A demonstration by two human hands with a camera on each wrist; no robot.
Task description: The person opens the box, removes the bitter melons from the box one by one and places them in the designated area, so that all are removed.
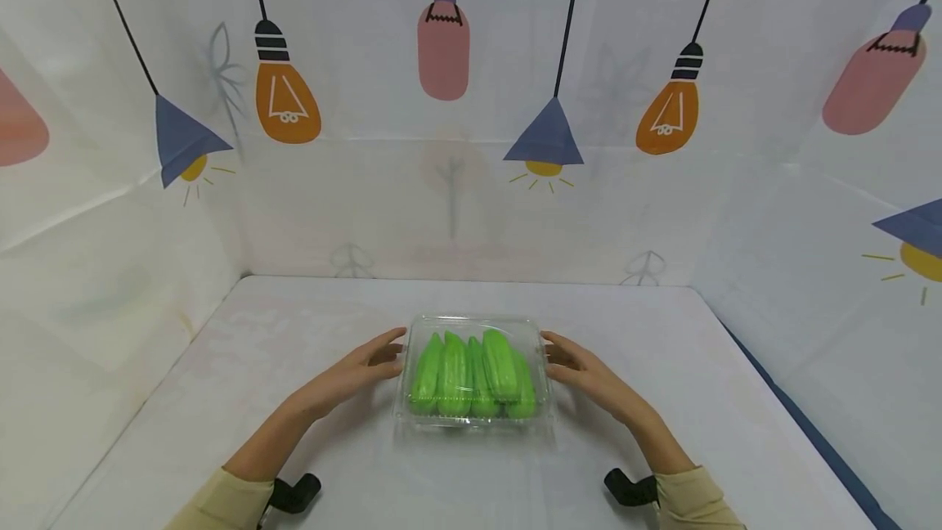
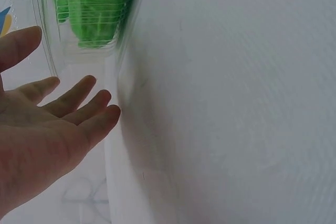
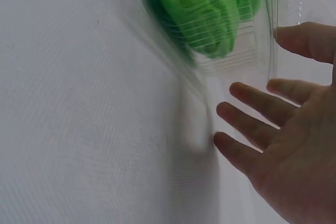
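Observation:
A clear plastic clamshell box (image 1: pixel 471 422) sits on the table in the head view, its lid down. Inside it lie several long green vegetable-like pieces (image 1: pixel 454 375), side by side. My left hand (image 1: pixel 368 363) is at the box's left side, fingers extended and spread. On the opposite side is my right hand (image 1: pixel 581 366), also with its fingers extended. In the right wrist view the thumb tip (image 3: pixel 283 36) meets the box's edge in the picture; whether it touches I cannot tell. The left thumb (image 2: pixel 23 45) is close to the box wall in the left wrist view.
The white tabletop (image 1: pixel 471 481) runs back to a white sheet wall (image 1: pixel 471 211) printed with hanging lamps and bulbs. Similar sheets enclose the left and right sides. Black wrist-worn pieces (image 1: pixel 294 494) stick out near both sleeves (image 1: pixel 228 501).

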